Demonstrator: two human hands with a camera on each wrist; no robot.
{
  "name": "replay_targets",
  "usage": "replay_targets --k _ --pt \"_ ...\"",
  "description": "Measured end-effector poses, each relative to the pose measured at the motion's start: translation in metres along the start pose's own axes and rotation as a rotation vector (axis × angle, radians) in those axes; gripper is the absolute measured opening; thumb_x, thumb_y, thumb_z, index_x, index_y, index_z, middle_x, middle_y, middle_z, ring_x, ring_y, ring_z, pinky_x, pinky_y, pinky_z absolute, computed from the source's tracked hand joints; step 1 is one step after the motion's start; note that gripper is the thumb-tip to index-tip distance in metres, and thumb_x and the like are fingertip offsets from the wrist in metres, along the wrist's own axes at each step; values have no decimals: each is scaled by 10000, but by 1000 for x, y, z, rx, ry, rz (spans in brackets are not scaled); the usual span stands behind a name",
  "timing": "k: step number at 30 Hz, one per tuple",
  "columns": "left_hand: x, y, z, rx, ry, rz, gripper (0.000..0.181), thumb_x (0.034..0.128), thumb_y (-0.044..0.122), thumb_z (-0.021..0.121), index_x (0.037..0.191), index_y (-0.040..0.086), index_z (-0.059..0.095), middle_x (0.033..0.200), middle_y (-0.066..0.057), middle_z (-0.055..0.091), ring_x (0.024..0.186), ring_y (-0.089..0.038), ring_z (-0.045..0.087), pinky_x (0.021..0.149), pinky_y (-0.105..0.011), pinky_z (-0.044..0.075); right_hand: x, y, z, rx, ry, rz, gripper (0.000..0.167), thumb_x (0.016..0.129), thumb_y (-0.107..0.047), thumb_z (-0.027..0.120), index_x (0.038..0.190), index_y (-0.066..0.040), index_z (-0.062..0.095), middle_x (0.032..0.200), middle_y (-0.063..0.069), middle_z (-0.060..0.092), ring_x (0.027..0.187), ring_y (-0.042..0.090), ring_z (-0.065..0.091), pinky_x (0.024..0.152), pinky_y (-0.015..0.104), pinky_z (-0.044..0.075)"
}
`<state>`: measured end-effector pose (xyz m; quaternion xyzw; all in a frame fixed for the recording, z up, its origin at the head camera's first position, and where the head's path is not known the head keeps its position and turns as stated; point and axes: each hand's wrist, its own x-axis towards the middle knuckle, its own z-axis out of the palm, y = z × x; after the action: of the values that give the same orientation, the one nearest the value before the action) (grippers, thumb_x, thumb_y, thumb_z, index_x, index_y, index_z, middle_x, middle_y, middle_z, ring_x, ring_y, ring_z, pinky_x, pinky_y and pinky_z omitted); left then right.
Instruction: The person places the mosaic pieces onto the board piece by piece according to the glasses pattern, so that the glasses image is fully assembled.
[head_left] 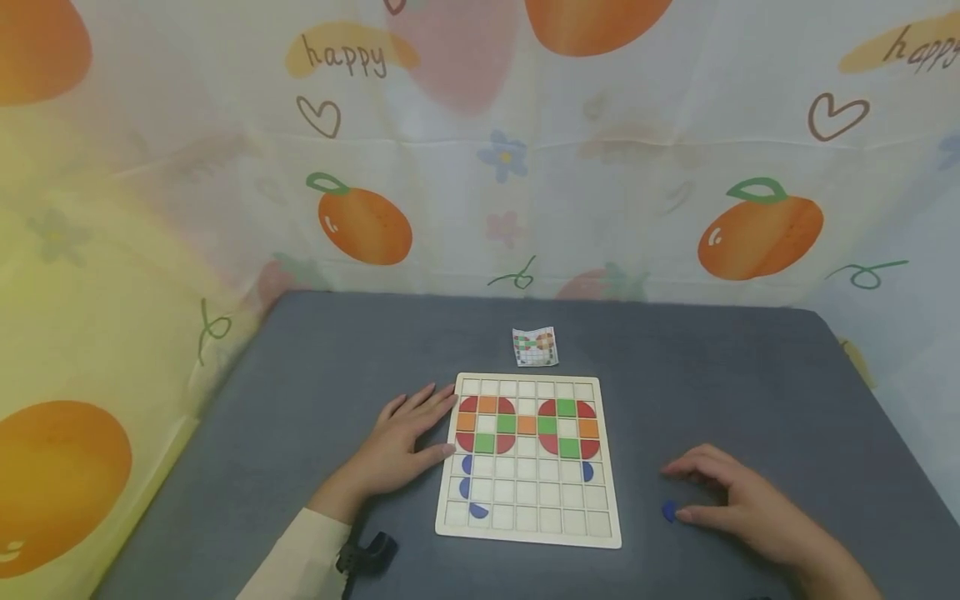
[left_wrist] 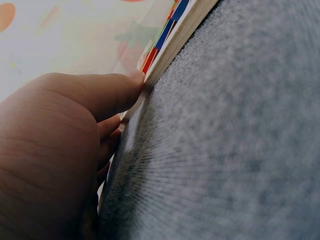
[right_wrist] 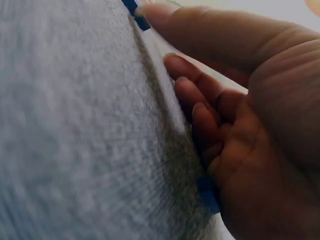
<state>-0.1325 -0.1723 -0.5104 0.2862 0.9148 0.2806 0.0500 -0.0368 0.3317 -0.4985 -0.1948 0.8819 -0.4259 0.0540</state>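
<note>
A pale square-grid board (head_left: 527, 522) lies flat on the table. My left hand (head_left: 397, 442) rests at its left side with fingers spread, the thumb (left_wrist: 120, 90) touching the edge. Right of the board, the thumb of my right hand (head_left: 738, 508) touches a blue half-round piece (head_left: 669, 511) lying on the table; the other fingers are bent loosely, apart from it. In the right wrist view, another blue piece (right_wrist: 208, 195) shows beneath that hand, partly hidden. Red, orange and green pieces (head_left: 506, 423) form two rings on the board, joined by an orange square (head_left: 527, 426). Several blue half-rounds (head_left: 478, 511) lie lower on the grid.
Behind the board lies a small printed card (head_left: 536, 354) with a coloured grid pattern. The dark grey table (head_left: 375, 350) reaches back to a fruit-patterned cloth (head_left: 600, 192). A black strap with a device (head_left: 369, 554) sits by the left wrist.
</note>
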Motion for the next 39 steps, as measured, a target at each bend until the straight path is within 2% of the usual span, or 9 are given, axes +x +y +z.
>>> replay_targets --k 4,7,15,22,30,34,39 --pt "0 0 -1 1 3 -3 784 1032 411 740 1702 166 414 1754 43 326 1640 -273 195 1253 -651 70 1 3 6 -49 28 -78 332 884 -139 924 1135 -305 783 1122 -119 629 1054 87 563 884 164 415" --pt "0 -1 -1 5 -1 -2 785 1036 422 735 1704 167 410 1755 48 320 1641 -271 192 1252 -651 74 2 3 9 -82 58 -116 335 868 -87 924 1082 -311 798 1065 -129 611 1011 98 550 845 212 426" --pt "0 -2 0 4 -8 -5 786 1040 425 736 1707 173 405 1757 50 317 1641 -272 191 1251 -656 73 4 -1 14 -139 76 -96 290 882 -144 921 1021 -378 820 1006 -193 591 981 77 499 792 282 426" --pt "0 0 0 1 -5 -10 782 1036 414 740 1703 165 415 1753 42 327 1640 -279 194 1251 -659 72 5 -5 15 -134 23 -155 264 905 -153 901 1116 -305 853 1025 -208 572 950 67 487 731 285 436" --pt "0 1 -1 -1 -4 -6 783 1038 414 738 1704 165 411 1754 42 323 1640 -271 197 1251 -654 75 7 -12 20 -169 47 -114 273 912 -178 902 994 -394 756 1037 -231 604 1003 66 535 836 249 446" --pt "-1 1 -2 -7 -1 -5 782 1040 418 739 1705 170 410 1754 45 321 1638 -271 205 1249 -659 77 9 -16 26 -144 55 -131 292 905 -126 901 959 -346 717 1025 -219 632 956 68 569 806 248 459" --pt "-1 1 -2 -5 -1 -5 778 1042 410 738 1706 175 407 1755 48 317 1638 -267 203 1250 -656 77 11 -22 34 -26 57 -129 307 901 -61 891 954 -307 714 965 -174 646 804 60 579 665 255 483"
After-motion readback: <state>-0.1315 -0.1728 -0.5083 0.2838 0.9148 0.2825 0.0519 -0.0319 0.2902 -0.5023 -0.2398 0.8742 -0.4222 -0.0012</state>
